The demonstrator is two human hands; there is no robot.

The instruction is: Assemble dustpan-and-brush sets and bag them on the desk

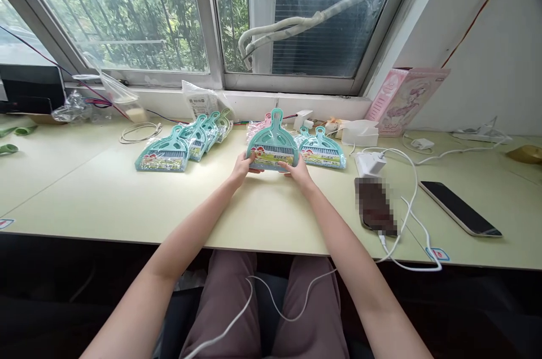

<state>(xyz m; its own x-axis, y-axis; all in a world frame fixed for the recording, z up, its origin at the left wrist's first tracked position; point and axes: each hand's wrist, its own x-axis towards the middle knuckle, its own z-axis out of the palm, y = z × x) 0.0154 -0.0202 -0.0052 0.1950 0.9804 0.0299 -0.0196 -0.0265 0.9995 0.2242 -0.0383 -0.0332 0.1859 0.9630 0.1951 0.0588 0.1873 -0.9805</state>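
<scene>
Between my two hands is a teal mini dustpan and brush set [275, 139] in clear plastic wrap, its handle pointing up and a printed label across its lower part. My left hand [244, 169] grips its lower left corner, thumb on the front. At the lower right corner my right hand [300, 171] holds it the same way. Several more wrapped sets lean in a row to the left, the front one a teal set [163, 153]. Another teal set [322, 149] stands just right of the held one. Behind it a pink set [259, 125] partly shows.
A charging phone [376, 206] with a looping white cable [412, 201] lies to the right, near a white charger [370, 163] and a second phone [460, 208]. A pink box [406, 100] stands by the window. The table [101, 201] ends close to my lap.
</scene>
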